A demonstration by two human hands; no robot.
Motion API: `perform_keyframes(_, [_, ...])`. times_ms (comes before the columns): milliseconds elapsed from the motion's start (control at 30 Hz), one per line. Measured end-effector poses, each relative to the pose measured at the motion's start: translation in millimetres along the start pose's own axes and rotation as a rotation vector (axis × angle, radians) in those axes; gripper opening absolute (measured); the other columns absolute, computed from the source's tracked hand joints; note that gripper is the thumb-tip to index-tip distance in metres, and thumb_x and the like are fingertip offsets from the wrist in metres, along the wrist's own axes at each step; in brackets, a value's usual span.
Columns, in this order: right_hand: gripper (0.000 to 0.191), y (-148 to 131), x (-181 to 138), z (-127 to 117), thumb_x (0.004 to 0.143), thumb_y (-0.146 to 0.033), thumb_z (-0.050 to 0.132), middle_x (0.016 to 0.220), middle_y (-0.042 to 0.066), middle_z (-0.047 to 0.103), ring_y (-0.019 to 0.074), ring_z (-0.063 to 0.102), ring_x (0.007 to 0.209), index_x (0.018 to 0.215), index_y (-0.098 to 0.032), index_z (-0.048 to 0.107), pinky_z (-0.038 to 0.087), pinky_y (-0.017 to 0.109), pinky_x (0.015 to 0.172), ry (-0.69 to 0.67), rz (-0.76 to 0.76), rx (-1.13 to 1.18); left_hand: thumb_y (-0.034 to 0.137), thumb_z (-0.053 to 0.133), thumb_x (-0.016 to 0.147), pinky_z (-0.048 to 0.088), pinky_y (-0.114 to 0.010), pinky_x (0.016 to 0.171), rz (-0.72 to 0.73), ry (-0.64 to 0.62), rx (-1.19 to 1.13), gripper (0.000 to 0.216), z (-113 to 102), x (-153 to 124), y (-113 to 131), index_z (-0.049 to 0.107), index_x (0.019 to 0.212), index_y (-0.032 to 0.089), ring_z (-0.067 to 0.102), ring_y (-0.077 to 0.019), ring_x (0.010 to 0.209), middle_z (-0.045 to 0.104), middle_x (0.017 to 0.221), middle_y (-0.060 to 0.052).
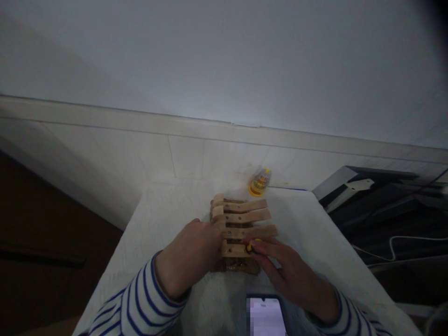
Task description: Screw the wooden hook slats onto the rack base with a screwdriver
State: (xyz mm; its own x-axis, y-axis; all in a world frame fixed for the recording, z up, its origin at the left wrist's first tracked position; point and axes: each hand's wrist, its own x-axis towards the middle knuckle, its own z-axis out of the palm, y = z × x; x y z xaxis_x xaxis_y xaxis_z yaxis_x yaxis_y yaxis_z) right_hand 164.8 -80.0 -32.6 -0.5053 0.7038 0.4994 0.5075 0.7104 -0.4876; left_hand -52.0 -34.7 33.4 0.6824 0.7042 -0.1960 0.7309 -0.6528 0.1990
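Note:
A wooden piece (241, 217) lies on the white table, made of several pale curved slats with dark screws, set across a darker base. My left hand (199, 247) is closed around its near left side, fingertips partly hidden. My right hand (287, 261) pinches a small yellow and black screwdriver (252, 246) over the nearest slat. Its tip is too small to make out, apparently at a screw spot in that slat. Beyond the wooden piece stands a cone-shaped clear and yellow case (259, 182), close to the wall.
A phone (268, 317) with a lit screen lies at the table's near edge, between my forearms. The white tabletop (164, 205) meets a panelled wall (217, 158) at the back. Off the right edge are dark panels (392, 205) and a white cable (392, 247).

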Motion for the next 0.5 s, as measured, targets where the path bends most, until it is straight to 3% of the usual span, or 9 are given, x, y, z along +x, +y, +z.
perform_keyframes(233, [0.031,5.2,-5.8,10.2,0.088,-0.014,0.046,0.098,0.007,0.068,0.0197,0.066,0.088,0.116,-0.023,0.050,0.057,0.034,0.073,0.088,0.078,-0.064,0.016,0.055,0.080,0.051,-0.032,0.062,-0.001,-0.007,-0.015,0.013,-0.3,-1.6,1.8,0.066,0.073,0.013,0.067,-0.0240,0.066,0.069,0.069,-0.009])
perform_keyframes(500, [0.030,3.2,5.8,2.4,0.090,-0.017,0.046,0.103,0.009,0.067,0.0183,0.064,0.095,0.121,-0.021,0.045,0.055,0.034,0.078,0.098,0.012,-0.086,0.017,0.055,0.081,0.049,-0.035,0.068,0.048,0.069,0.081,0.013,0.8,-2.4,2.0,0.067,0.086,0.015,0.067,-0.0254,0.074,0.069,0.077,-0.010])
